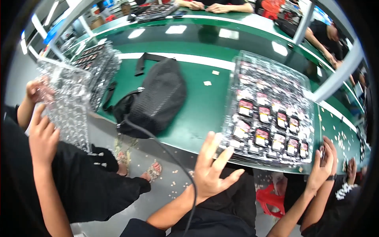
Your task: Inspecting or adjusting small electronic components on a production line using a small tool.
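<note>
Clear tray point(256, 61), green tabletop point(203, 122), patterned black bag point(160, 94)

Stacked trays point(272, 59): clear moulded plastic, glossy. Small packs point(262, 137): black plastic, shiny. Tray at left point(73, 110): clear plastic, dimpled. Desk point(203, 104): smooth green, glossy. Bag point(164, 94): black textured cloth, matt. Post point(342, 73): smooth, painted metal from here. Stool point(269, 198): red plastic.
</note>
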`<state>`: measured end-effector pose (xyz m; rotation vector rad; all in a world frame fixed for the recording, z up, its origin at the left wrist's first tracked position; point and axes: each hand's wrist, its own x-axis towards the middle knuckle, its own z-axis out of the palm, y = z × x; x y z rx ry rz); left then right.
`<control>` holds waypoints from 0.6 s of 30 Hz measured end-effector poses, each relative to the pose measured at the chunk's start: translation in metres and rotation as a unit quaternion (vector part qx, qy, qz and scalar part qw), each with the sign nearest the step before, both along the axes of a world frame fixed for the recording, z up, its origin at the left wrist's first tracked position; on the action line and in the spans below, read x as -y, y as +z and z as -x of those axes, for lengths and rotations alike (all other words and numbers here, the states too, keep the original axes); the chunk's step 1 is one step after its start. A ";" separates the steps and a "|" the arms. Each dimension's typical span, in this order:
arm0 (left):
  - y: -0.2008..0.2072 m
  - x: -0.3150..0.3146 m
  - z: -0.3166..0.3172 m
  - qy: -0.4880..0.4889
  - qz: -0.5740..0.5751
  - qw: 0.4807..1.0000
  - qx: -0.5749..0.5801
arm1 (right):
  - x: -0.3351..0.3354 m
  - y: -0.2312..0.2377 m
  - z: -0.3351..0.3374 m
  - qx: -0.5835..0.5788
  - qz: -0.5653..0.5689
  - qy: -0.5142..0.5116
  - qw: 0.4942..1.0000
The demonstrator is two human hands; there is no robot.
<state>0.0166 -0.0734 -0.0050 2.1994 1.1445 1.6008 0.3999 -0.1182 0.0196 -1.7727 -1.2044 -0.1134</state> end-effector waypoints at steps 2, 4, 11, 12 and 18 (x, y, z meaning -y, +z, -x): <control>-0.004 0.013 0.002 0.020 -0.048 0.997 -0.061 | 0.007 0.021 0.042 0.030 -0.037 -0.007 0.999; -0.003 0.024 -0.004 0.013 -0.086 0.993 -0.084 | 0.019 0.030 0.072 -0.038 -0.111 0.057 0.992; 0.021 0.050 -0.029 -0.333 0.203 0.889 0.239 | 0.018 0.045 0.148 -0.007 -0.093 0.395 0.914; 0.025 0.056 -0.029 -0.355 0.301 0.833 0.301 | 0.019 0.043 0.152 -0.019 -0.079 0.416 0.906; 0.040 0.039 -0.017 -0.479 0.566 0.599 0.302 | 0.022 0.049 0.155 -0.074 0.019 0.532 0.843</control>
